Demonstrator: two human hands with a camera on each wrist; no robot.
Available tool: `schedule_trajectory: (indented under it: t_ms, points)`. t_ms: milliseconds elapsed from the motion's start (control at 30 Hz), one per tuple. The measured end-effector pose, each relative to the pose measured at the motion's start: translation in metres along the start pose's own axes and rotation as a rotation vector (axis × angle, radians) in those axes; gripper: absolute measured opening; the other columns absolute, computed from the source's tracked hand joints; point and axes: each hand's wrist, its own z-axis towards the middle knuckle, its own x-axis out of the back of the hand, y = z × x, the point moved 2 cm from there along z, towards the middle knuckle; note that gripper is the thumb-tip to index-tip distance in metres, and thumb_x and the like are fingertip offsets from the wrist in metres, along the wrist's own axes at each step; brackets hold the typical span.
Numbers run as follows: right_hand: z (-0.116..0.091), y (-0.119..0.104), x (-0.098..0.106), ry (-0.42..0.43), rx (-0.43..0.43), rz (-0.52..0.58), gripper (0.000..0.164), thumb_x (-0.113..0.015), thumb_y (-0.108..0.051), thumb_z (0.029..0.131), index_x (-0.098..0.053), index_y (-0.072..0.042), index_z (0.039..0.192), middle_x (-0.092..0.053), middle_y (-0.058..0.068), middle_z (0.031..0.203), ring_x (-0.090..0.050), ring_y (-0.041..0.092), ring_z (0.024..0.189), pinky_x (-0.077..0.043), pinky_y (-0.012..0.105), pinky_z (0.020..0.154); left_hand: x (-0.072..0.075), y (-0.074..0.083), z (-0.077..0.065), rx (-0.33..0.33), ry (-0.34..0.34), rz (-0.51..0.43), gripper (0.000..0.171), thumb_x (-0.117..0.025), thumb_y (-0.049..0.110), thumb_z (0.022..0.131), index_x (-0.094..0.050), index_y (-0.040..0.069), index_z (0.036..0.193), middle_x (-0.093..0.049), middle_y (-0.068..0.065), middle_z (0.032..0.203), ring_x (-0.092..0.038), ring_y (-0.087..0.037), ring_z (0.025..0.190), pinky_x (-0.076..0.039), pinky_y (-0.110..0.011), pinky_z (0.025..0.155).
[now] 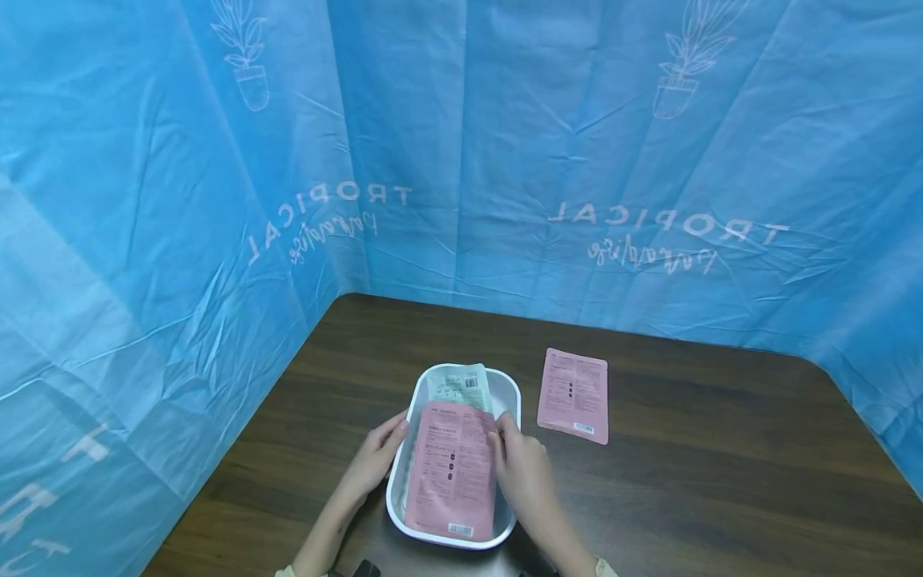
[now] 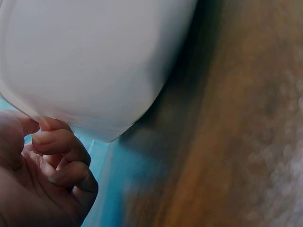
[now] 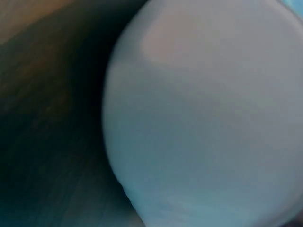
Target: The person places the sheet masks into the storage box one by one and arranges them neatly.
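Note:
A white plastic basin is near the front of the table, with a printed pink pouch lying in it over a pale green pouch. My left hand grips the basin's left rim; in the left wrist view the thumb and index finger of that hand pinch the rim, the other fingers curled below. On the right side, my right hand holds the basin's rim, its thumb inside, overlapping the pink pouch's edge. The right wrist view is filled by the basin's outer wall.
Another pink pouch lies flat on the dark wooden table, right of the basin. Blue printed curtains stand around the table's back and sides.

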Motion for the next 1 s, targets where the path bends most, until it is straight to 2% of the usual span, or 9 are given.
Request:
schedule_trajectory:
  t_ms: [100,167,267,400,500,600,733,867,1000]
  points:
    - [-0.002,-0.001,-0.005,0.067,0.103,-0.204,0.019,-0.073,-0.007,0.08,-0.055,-0.004,0.082,-0.058,0.005,0.058,-0.051,0.015,0.056,-0.042,0.028,0.056,0.0,0.0,-0.001,0.002,-0.01,-0.009,0.049,-0.042,0.027,0.102,-0.038,-0.004,0.14,-0.061,-0.017,0.092,-0.043,-0.01,0.049,-0.038,-0.021,0.044]
    - [-0.001,-0.001,-0.008,0.086,0.131,-0.283,0.02,-0.077,-0.007,0.076,-0.057,-0.003,0.079,-0.06,0.007,0.061,-0.052,0.021,0.065,-0.04,0.036,0.063,0.001,-0.001,-0.001,-0.003,-0.016,-0.014,0.049,-0.042,0.026,0.102,-0.037,-0.004,0.14,-0.061,-0.02,0.099,-0.048,-0.012,0.055,-0.041,-0.022,0.046]
    - [0.0,0.001,-0.013,0.066,0.152,-0.356,0.015,-0.075,-0.004,0.074,-0.062,-0.001,0.081,-0.061,0.007,0.061,-0.051,0.024,0.071,-0.039,0.041,0.069,0.001,0.0,-0.001,-0.017,-0.016,-0.024,0.049,-0.042,0.025,0.102,-0.037,-0.006,0.139,-0.058,-0.025,0.113,-0.056,-0.015,0.068,-0.046,-0.025,0.052]
    - [0.003,0.001,-0.018,0.038,0.197,-0.506,0.009,-0.072,0.001,0.073,-0.066,0.001,0.08,-0.06,0.011,0.071,-0.047,0.027,0.079,-0.038,0.045,0.077,0.0,0.0,-0.001,-0.021,-0.013,-0.015,0.047,-0.042,0.024,0.102,-0.039,-0.005,0.139,-0.059,-0.026,0.106,-0.052,-0.013,0.061,-0.043,-0.023,0.049]
    - [0.006,0.0,-0.021,0.011,0.2,-0.598,0.008,-0.073,0.002,0.071,-0.065,0.001,0.073,-0.055,0.013,0.077,-0.042,0.027,0.081,-0.035,0.044,0.08,0.0,0.0,0.0,-0.022,-0.013,-0.011,0.047,-0.042,0.024,0.102,-0.039,-0.005,0.139,-0.06,-0.026,0.104,-0.052,-0.013,0.061,-0.043,-0.023,0.048]
    - [0.009,0.0,-0.023,-0.008,0.188,-0.668,0.012,-0.075,0.002,0.068,-0.064,0.001,0.067,-0.05,0.012,0.076,-0.041,0.027,0.082,-0.034,0.044,0.081,0.001,0.0,0.0,-0.031,-0.009,-0.018,0.047,-0.042,0.023,0.102,-0.038,-0.007,0.138,-0.056,-0.027,0.117,-0.059,-0.021,0.075,-0.048,-0.028,0.053]
    - [0.013,0.0,-0.026,-0.016,0.16,-0.747,0.017,-0.076,-0.001,0.07,-0.06,0.002,0.073,-0.048,0.011,0.075,-0.04,0.027,0.08,-0.035,0.042,0.078,0.001,0.001,0.001,-0.031,-0.003,-0.019,0.048,-0.042,0.025,0.102,-0.039,-0.006,0.138,-0.053,-0.028,0.123,-0.06,-0.027,0.084,-0.051,-0.031,0.058]
    - [0.015,0.003,-0.025,0.003,0.163,-0.72,0.03,-0.077,-0.008,0.073,-0.053,0.001,0.089,-0.048,0.012,0.08,-0.042,0.026,0.079,-0.036,0.037,0.069,0.001,0.001,0.001,-0.023,-0.004,-0.015,0.048,-0.042,0.025,0.102,-0.039,-0.006,0.138,-0.054,-0.027,0.122,-0.06,-0.026,0.082,-0.05,-0.031,0.057]
    - [0.026,0.015,-0.005,0.044,0.085,-0.394,0.043,-0.081,-0.018,0.073,-0.054,0.0,0.101,-0.054,0.013,0.092,-0.046,0.028,0.084,-0.038,0.038,0.068,0.0,0.0,0.001,-0.03,-0.013,-0.017,0.048,-0.042,0.024,0.102,-0.039,-0.006,0.138,-0.054,-0.027,0.121,-0.06,-0.024,0.081,-0.05,-0.029,0.057]
